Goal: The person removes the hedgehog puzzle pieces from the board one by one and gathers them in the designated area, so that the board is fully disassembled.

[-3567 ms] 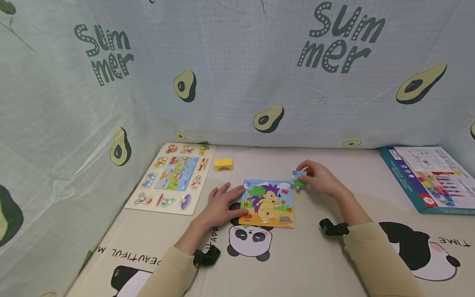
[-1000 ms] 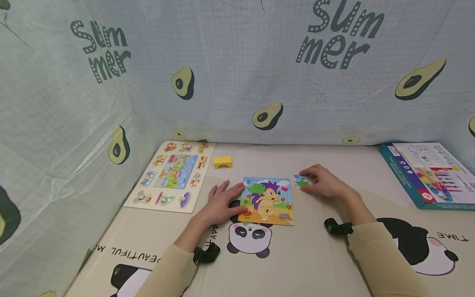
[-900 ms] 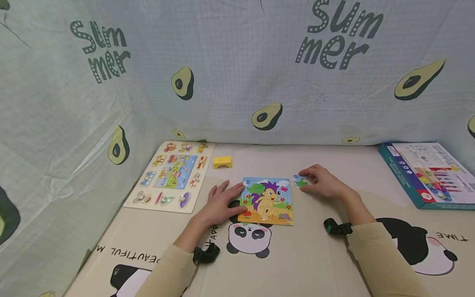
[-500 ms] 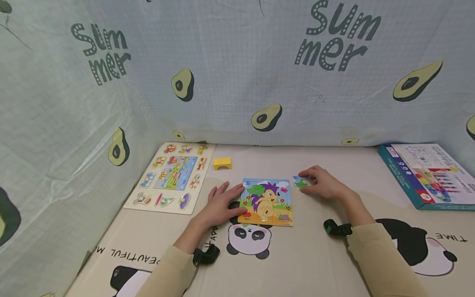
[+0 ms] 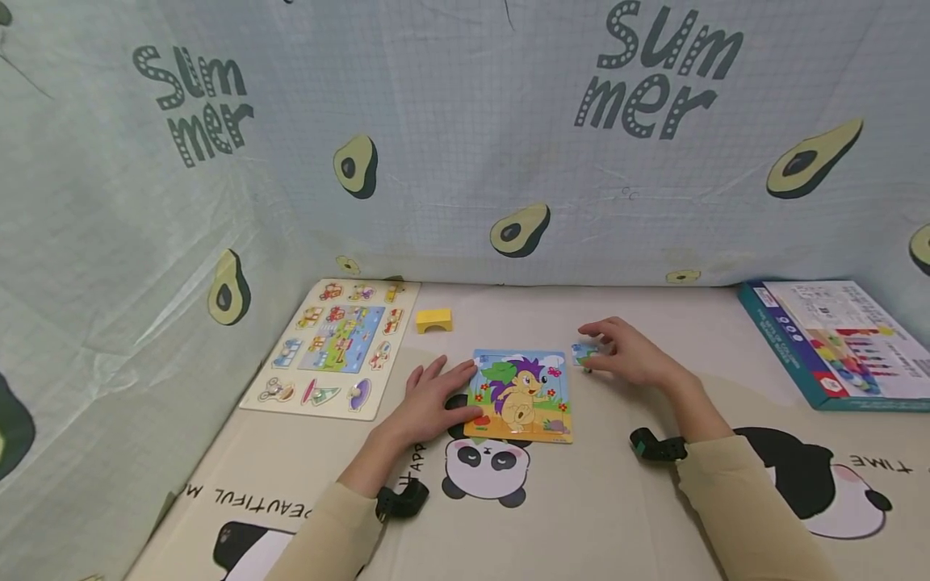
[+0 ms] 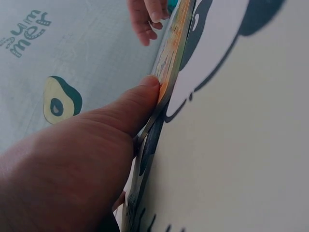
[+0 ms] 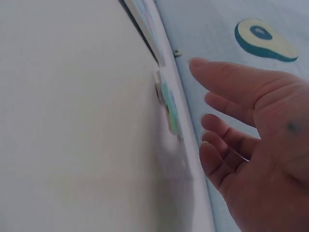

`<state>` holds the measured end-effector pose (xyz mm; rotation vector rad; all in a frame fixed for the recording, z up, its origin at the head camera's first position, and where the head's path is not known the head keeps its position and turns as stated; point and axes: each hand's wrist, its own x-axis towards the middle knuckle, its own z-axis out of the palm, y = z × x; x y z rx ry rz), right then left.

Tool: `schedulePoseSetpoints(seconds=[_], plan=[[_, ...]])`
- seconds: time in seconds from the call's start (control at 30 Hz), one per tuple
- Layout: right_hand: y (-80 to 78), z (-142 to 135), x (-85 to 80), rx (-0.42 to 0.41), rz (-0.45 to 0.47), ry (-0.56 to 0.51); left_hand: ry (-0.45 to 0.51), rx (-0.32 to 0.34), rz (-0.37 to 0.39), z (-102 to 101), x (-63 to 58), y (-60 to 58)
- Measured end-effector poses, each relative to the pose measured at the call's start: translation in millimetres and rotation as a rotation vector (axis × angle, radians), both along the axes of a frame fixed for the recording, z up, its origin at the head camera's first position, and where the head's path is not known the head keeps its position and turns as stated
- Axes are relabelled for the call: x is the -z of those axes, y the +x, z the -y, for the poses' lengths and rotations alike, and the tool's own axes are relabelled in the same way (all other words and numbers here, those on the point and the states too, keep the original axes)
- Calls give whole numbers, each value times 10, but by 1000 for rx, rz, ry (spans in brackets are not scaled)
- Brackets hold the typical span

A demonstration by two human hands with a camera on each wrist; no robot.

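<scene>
A square hedgehog jigsaw puzzle [image 5: 520,395] lies in its tray on the table cloth. My left hand [image 5: 430,407] rests at its left edge with fingers spread; in the left wrist view the thumb [image 6: 140,99] touches the near rim. Just right of the puzzle lies one blue and green jigsaw piece [image 5: 580,353]. Over and beside that piece hovers my right hand [image 5: 626,355], thumb and fingers parted. The right wrist view shows the loose piece [image 7: 170,108] on the cloth, apart from the fingers, which hold nothing.
A wooden peg puzzle board [image 5: 330,349] lies at the left, with a yellow arch block [image 5: 434,320] beside it. A flat teal-edged box [image 5: 835,347] lies at the far right. A cloth curtain [image 5: 450,161] with avocado prints closes off the back and left.
Earlier my right hand held the jigsaw piece raised beside the puzzle, then laid it on the cloth. Now its fingers have come away from the piece and opened. My left hand stays put.
</scene>
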<state>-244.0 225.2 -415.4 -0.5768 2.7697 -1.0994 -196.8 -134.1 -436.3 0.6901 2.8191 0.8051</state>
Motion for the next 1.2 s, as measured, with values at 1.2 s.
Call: schedulePoseSetpoints(seconds=[1.2], plan=[[83, 975, -23, -81, 42, 31, -2, 10, 0, 17, 19, -14]])
